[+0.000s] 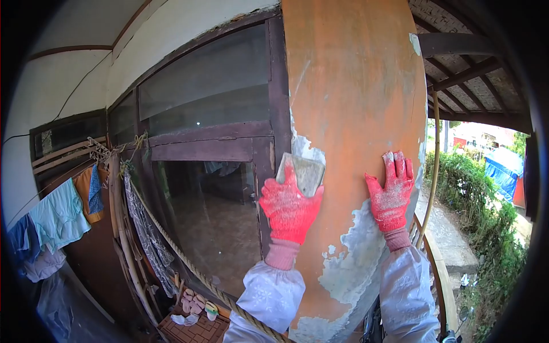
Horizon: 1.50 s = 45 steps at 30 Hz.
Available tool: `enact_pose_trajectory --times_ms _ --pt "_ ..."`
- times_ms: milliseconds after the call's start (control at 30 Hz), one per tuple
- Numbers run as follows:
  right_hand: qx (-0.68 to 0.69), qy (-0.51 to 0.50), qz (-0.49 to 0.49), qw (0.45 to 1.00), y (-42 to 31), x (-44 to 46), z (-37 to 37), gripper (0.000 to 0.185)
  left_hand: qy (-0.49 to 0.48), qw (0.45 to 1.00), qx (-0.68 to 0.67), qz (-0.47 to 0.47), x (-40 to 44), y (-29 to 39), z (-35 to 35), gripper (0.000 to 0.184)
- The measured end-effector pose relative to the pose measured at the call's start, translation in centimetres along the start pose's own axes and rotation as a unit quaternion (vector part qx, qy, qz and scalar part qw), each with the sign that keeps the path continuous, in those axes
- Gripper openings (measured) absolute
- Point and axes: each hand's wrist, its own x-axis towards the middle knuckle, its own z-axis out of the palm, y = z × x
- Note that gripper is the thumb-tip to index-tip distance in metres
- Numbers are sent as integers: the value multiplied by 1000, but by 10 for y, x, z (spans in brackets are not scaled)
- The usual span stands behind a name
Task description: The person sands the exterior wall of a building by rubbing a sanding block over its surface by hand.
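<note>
My left hand [290, 208], in a red knitted glove dusted with white, is closed on a flat grey scraper [309, 173]. Its index finger lies stretched along the scraper's face. The plate rests against the orange painted wall [349, 108], beside a jagged patch of bare grey-white plaster [303, 144] near the window frame. Pressed flat on the wall to the right is my right hand [393, 191], gloved the same way, its fingers stretched out and holding nothing. Below it, a larger bare patch [354, 257] shows where paint is gone.
A dark wooden window frame [211, 150] with glass stands left of the wall. A rope [200, 274] runs diagonally past my left sleeve to bamboo poles [123, 228]. Clothes [60, 214] hang at far left; slippers [193, 301] lie below. A railing and hedge [474, 194] are on the right.
</note>
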Motion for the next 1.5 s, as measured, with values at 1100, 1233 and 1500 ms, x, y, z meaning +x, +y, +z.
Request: enact_pose_trajectory --times_ms 1100,1233,1500 --pt "-50 15 12 999 0 -3 1 64 98 989 -42 99 100 14 -21 95" --pt "-57 24 20 998 -1 -5 2 63 130 948 -74 280 10 -54 49 87" --pt "-63 39 14 997 -1 -6 5 63 90 948 -94 290 55 -32 22 84"
